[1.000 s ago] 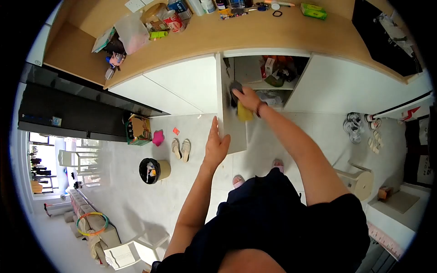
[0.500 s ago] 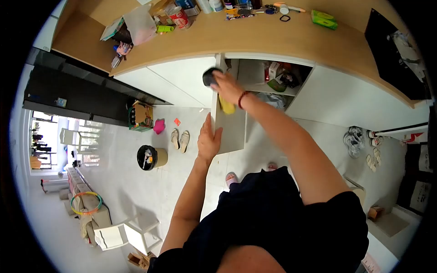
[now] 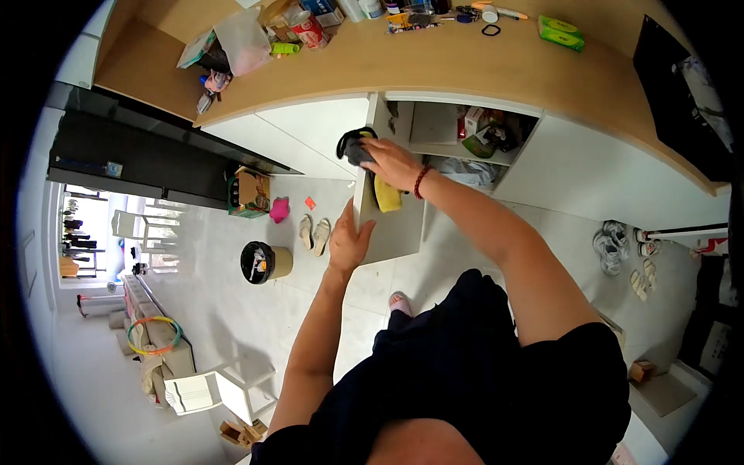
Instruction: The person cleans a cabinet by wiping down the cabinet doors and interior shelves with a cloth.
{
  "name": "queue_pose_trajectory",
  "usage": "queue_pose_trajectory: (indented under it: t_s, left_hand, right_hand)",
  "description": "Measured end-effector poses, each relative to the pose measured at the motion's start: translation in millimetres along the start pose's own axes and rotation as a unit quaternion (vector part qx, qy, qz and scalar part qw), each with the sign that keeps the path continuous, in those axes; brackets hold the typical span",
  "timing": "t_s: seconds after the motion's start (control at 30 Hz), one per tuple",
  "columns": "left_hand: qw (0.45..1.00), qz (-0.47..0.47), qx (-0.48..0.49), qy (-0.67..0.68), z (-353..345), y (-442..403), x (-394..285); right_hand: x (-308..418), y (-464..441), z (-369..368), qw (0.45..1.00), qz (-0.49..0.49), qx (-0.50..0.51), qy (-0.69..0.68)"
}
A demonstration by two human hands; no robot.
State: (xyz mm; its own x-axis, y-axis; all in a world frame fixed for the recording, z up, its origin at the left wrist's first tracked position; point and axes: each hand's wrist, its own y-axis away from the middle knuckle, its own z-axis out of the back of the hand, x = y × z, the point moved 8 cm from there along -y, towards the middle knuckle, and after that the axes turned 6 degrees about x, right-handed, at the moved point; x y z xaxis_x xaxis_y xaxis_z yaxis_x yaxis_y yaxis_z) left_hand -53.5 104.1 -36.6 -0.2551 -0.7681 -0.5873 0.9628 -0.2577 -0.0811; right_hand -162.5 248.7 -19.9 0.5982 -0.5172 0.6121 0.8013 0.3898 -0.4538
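A white cabinet door stands swung out from the cabinet below the counter. My left hand holds its near edge, the fingers stretched along the outer face and the thumb across on the inner side. In my right hand is a grey and yellow cloth. The dark grey part bunches under my fingers over the door's edge, and the yellow part hangs along the inner face. Beyond the door, the open cabinet shelf holds packets and bags.
The wooden counter carries a red can, bottles and a green tissue pack. On the floor are a lined bin, beige sandals, a cardboard box and grey shoes. A white chair stands lower left.
My right hand has moved slightly down and nearer with the cloth, whose grey part now looks more bunched. My left hand stays on the door edge. The whole view has shifted a little.
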Motion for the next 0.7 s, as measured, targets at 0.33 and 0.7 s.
queue_pose_trajectory:
  t_s: [0.33,0.7]
  left_hand:
    - [0.998,0.017,0.054,0.028,19,-2,18]
    - [0.986,-0.015,0.117,0.119,32,-21,38]
  right_hand:
    - [-62,-42,14,0.975,-0.146,-0.165,0.022]
    - [-45,-22,31,0.932,-0.232,-0.27,0.067]
